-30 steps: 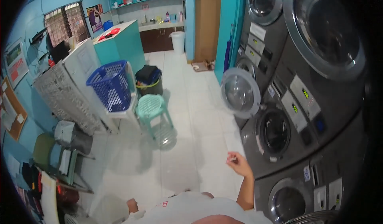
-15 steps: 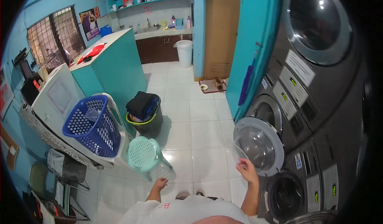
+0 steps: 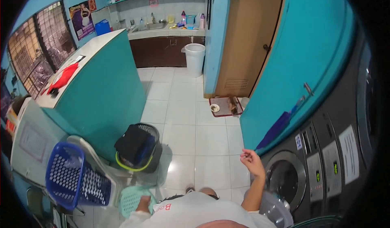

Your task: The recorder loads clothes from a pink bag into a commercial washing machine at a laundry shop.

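Note:
My right hand (image 3: pixel 252 163) is raised over the floor tiles, fingers loosely curled and apart, with nothing visible in it. It is nearest the front-loading washer (image 3: pixel 287 178) on the right. The grey swung-out door (image 3: pixel 273 208) stands low beside my right forearm. My left hand (image 3: pixel 143 205) hangs over the pale green plastic stool (image 3: pixel 132 201); its fingers are blurred, and I cannot tell whether it touches the seat. Ahead of the stool, a dark laundry basket (image 3: pixel 153 157) with a yellow-green rim holds dark clothes (image 3: pixel 135 144). A blue perforated basket (image 3: pixel 94 187) rests on a white plastic chair (image 3: pixel 114 178).
A teal counter (image 3: pixel 101 94) flanks the left side. To the right stand a teal door (image 3: pixel 300 61) with a purple umbrella (image 3: pixel 276 130) hanging on it. Farther ahead, a small animal (image 3: pixel 232 105) lies on a mat (image 3: pixel 221 113), near a white bin (image 3: pixel 195 61).
I have moved forward, so the stool, baskets and washer door sit lower in view. My left hand is now over the stool, and my right hand is beyond the swung-out door.

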The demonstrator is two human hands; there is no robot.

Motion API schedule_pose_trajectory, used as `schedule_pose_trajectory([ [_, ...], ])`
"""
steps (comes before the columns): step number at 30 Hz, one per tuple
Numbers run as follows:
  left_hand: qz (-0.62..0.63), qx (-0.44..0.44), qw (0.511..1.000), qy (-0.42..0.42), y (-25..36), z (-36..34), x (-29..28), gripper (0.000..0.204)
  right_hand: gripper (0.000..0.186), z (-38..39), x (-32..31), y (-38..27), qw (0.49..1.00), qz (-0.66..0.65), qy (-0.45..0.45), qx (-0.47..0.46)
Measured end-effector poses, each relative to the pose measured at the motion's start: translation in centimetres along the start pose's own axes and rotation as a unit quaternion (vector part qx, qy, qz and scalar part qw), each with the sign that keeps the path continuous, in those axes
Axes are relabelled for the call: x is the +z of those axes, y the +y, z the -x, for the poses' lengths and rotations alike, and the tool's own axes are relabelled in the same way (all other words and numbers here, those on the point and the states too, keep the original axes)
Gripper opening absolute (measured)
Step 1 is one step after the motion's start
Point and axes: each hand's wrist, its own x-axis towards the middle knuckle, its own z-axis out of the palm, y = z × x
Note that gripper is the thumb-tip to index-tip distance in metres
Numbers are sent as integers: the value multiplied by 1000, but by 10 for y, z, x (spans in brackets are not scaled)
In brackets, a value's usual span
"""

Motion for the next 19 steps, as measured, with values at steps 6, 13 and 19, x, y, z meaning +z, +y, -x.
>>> schedule_pose_trajectory([
  [6,239,141,961,7,245,-364,-120,40,36,-152,-10,27,991,-60,97,77],
  [13,98,11,995,-30,259,-570,-219,31,37,-434,-5,48,991,-54,60,103],
  [19,-233,57,948,-208,177,-609,-276,33,37,-719,79,14,997,-4,-81,8],
])
